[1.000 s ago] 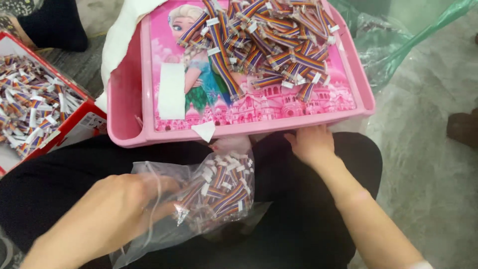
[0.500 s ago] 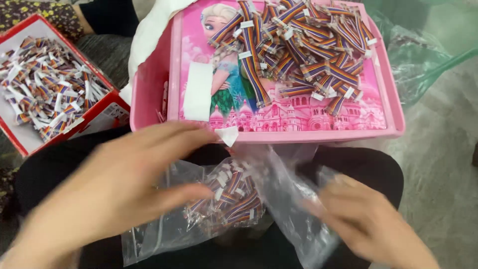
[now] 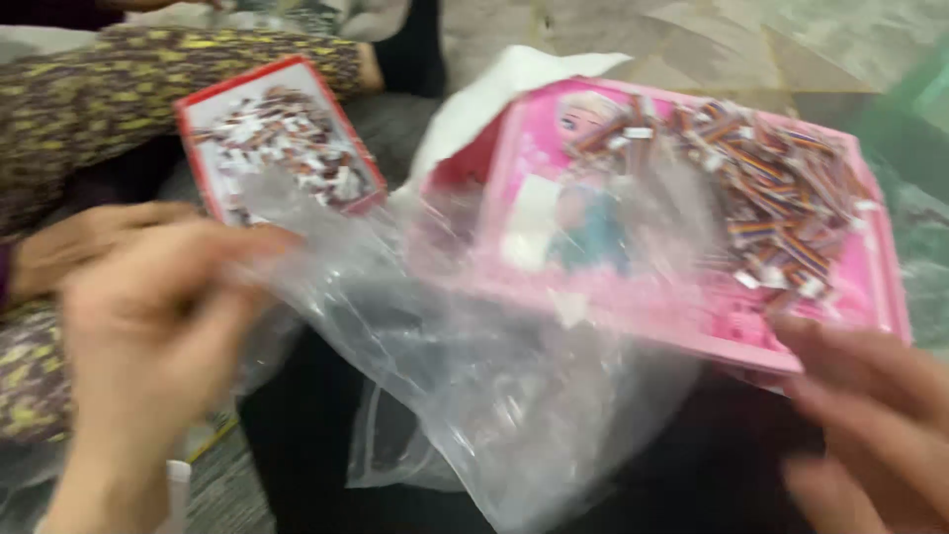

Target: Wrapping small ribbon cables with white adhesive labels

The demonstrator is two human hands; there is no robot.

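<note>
My left hand [image 3: 148, 336] is raised at the left and grips the edge of a clear plastic bag [image 3: 494, 386]. The bag hangs spread out over my lap and across the front of a pink picture tray [image 3: 692, 321]. Several small rainbow-striped pieces [image 3: 781, 198] lie heaped in the tray's right half. My right hand [image 3: 870, 425] is at the lower right with fingers apart, just below the tray's front rim and beside the bag. The frame is blurred, so the bag's contents cannot be made out.
A red-rimmed box [image 3: 277, 138] filled with small wrapped pieces sits at the upper left. Another person's hand [image 3: 79, 252] and patterned sleeve [image 3: 148, 79] are beside it. A green plastic sheet [image 3: 919, 119] lies at the right, and grey floor runs behind.
My left hand has lifted the plastic bag up and to the left, spreading it in front of the tray. My right hand has come off the bag, and the view has swung left.
</note>
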